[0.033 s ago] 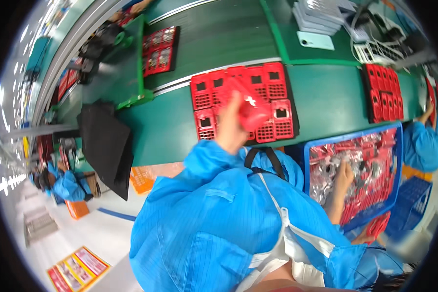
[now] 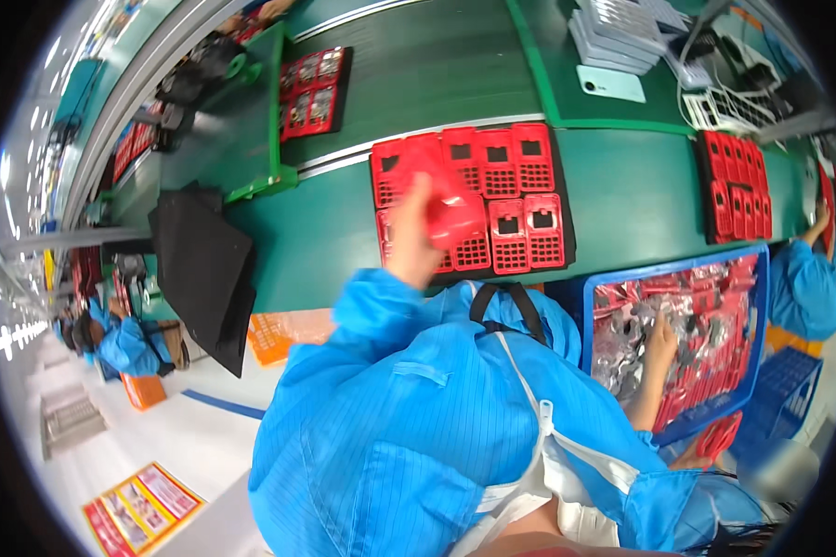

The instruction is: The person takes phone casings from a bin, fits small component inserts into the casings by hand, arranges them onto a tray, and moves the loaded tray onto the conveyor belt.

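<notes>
My left hand [image 2: 412,232] is closed round a glossy red plastic piece [image 2: 453,221], blurred by motion, that looks like a phone housing. It hovers over a black tray [image 2: 568,243] filled with two rows of red phone housings [image 2: 533,167], each with a window and a keypad grid. The held piece and my hand hide the housings at the left. To the right, my right hand [image 2: 659,345] reaches into a blue bin [image 2: 671,264] of red housings in clear plastic bags [image 2: 706,357]. Its fingers are drawn together among the bags; what they grip is hard to make out.
Black sheets [image 2: 200,269] hang over the bench's left edge. Farther back lies another loaded tray [image 2: 314,93]; a third loaded tray [image 2: 738,186] sits at right. A pale phone [image 2: 611,84] lies near stacked trays [image 2: 613,42]. Co-workers' sleeves [image 2: 802,292] show at right.
My left hand has moved slightly left with the red piece, uncovering more housings at the tray's middle. The right hand stays in the bin, almost unmoved.
</notes>
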